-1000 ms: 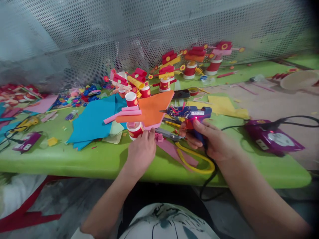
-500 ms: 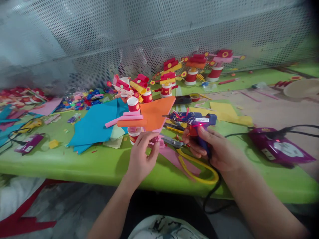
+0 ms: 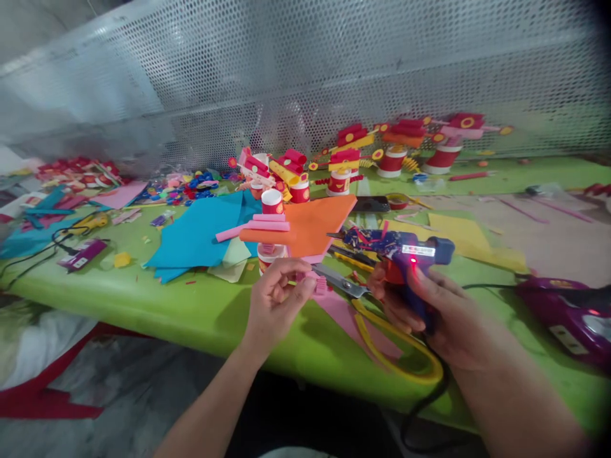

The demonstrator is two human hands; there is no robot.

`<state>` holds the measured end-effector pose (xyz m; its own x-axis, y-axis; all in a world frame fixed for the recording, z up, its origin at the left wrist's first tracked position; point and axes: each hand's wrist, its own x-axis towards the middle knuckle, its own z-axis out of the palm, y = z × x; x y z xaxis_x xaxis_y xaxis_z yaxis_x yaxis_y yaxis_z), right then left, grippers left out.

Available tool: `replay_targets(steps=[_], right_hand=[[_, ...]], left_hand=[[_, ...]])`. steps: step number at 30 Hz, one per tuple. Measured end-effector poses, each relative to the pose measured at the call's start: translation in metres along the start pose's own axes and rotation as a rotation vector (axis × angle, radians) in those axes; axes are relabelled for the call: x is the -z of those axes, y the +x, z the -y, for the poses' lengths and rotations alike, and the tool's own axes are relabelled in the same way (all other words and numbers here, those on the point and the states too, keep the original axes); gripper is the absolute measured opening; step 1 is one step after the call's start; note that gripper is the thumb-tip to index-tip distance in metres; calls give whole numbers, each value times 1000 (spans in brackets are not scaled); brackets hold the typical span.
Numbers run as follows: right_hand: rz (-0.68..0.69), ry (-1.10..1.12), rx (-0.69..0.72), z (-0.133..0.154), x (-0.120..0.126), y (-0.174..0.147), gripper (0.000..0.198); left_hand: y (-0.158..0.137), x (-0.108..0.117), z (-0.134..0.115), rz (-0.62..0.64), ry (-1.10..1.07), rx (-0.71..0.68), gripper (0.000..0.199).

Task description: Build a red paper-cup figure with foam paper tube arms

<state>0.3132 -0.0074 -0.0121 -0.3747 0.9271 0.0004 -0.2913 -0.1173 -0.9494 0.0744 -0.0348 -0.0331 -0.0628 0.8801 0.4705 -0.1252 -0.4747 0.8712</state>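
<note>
My right hand (image 3: 420, 305) is wrapped round a blue hot glue gun (image 3: 396, 245) with a red light lit, its nozzle pointing left. Between the thumb and fingers of my left hand (image 3: 281, 299) is a small pleated pink paper piece (image 3: 321, 284). Yellow-handled scissors (image 3: 396, 350) lie under and between my hands, on a strip of pink paper (image 3: 344, 318). Just beyond my left hand stands a red and white paper cup (image 3: 272, 254), with pink paper rolls (image 3: 270, 226) and an orange roll (image 3: 267, 236) above it.
Orange paper (image 3: 315, 219) and blue sheets (image 3: 195, 232) lie on the green table (image 3: 191, 318). Finished-looking cup figures (image 3: 341, 181) line the back by a perforated metal panel (image 3: 286, 83). A purple power strip (image 3: 568, 318) sits at right, a black cord (image 3: 429, 407) hanging at the front edge.
The view has turned left, so the tabletop things appear further right and slightly lower. Both hands keep hold of the glue gun and the pleated pink paper.
</note>
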Motion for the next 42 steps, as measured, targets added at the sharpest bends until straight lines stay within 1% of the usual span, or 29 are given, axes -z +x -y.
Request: replay_targets(steps=[2,6,10,12,14,16,20,22,26,29,35,39,42], right_hand=[[8,-15,3,-1,1,-2,38],[-36,-46,28,-4,3,-7,40],[-13,-198,57,-5,0,-12,49],[-63,-295,67,-4,-5,-15,49],[-151,-357,81,-3,-10,-16,47],[-176,-383,98,-2,-12,-17,46],[-19,-412,143,-3,-8,-14,46],[23,-435,157,-4,-6,-13,46],[-37,-452,139,-2,-10,-14,49],[-51,-455,114,1,-13,-13,53],[25,-494,68,3,-12,-12,61],[-30,-509,79,1,-11,-14,61],[23,-510,81,-1,-7,-13,58]], left_hand=[[0,-1,-1,-10,6,11,17],[-1,-3,-2,-54,41,46,20],[-2,-2,2,-92,65,86,25],[-2,-2,4,-122,56,105,28],[-2,-1,4,-171,51,113,29],[-2,0,3,-202,52,115,27],[-2,1,1,-188,26,90,21],[-2,1,0,-185,17,75,21],[-3,0,0,-191,33,73,22],[-3,0,0,-184,26,86,23],[-3,2,2,-146,-24,97,29],[-4,4,3,-132,-47,108,30],[-4,4,3,-117,-70,115,32]])
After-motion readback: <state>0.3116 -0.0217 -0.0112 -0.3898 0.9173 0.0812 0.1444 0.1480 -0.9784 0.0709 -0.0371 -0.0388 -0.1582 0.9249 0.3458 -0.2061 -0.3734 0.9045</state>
